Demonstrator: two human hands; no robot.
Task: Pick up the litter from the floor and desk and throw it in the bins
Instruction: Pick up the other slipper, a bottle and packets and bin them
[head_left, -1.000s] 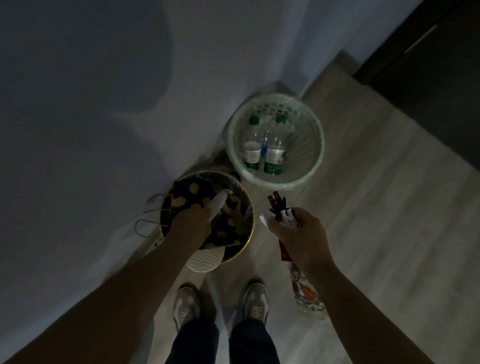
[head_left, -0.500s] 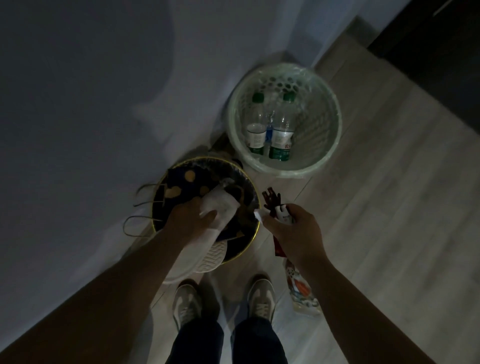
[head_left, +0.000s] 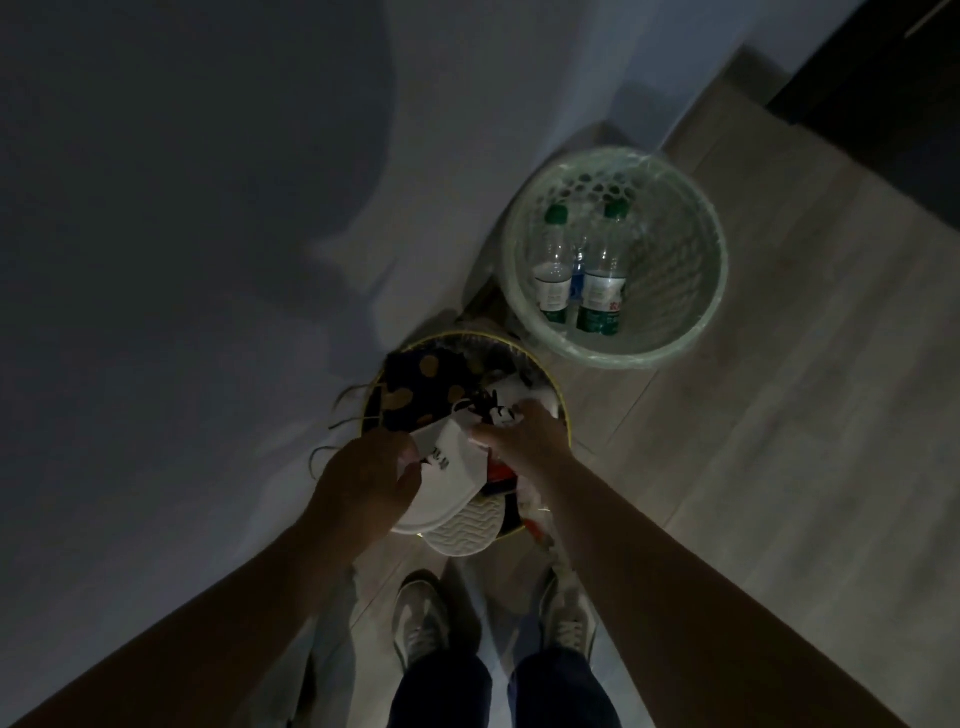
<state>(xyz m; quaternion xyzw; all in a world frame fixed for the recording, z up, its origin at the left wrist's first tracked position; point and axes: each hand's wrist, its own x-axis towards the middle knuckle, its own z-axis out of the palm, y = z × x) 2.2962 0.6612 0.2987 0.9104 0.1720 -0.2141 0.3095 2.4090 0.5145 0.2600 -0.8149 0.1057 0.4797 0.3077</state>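
Hands (head_left: 369, 483) (head_left: 519, 441) hold litter (head_left: 457, 462) over bin (head_left: 467, 336), wooden floor (head_left: 753, 467).

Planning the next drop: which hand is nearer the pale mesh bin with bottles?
Right. The right hand, holding wrappers, is over the dark bin, toward the pale mesh bin; the left hand, gripping a white slipper, is at the dark bin's far side.

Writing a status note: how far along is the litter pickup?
Done: bottles stand in the white mesh bin. In hand: the left hand holds white slippers at the gold-rimmed bin; the right hand holds wrappers over it. Left: dropping those in; any other litter is out of view.
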